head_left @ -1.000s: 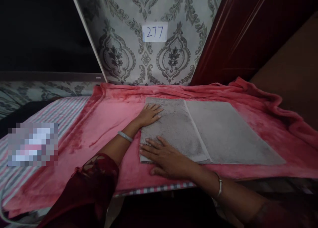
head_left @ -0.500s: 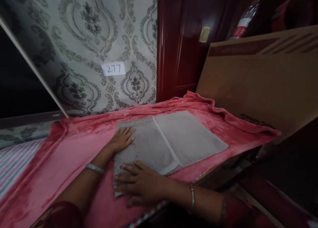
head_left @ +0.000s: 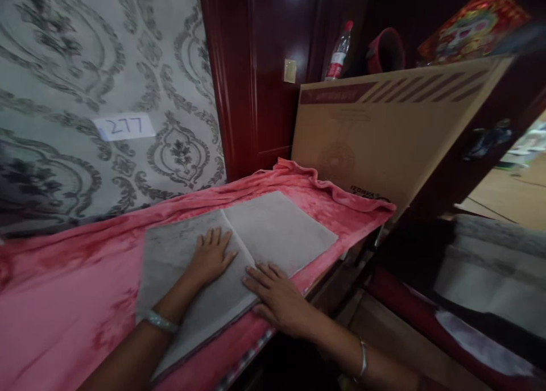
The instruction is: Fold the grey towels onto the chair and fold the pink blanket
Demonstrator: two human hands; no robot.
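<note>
A grey cloth (head_left: 281,226) with a pale seam or fold line across its middle lies spread on a pink plush blanket (head_left: 77,300). My left hand (head_left: 212,256) rests flat on the cloth just left of that line, fingers spread. At the cloth's near edge, by the lower end of the line, my right hand (head_left: 281,300) lies with its fingers stretched over the fabric. Neither hand grips anything. A bracelet circles each wrist.
Behind the blanket's right end leans a large cardboard box (head_left: 358,135). A plastic bottle (head_left: 339,53) with a red cap and a red round object (head_left: 386,50) stand beyond it. The patterned wall carries a paper label (head_left: 124,127) reading 277. The blanket's front edge drops off nearby.
Both hands have slid rightward over the cloth, from its left part to near the middle line. The view has turned right, showing more of the box and the floor.
</note>
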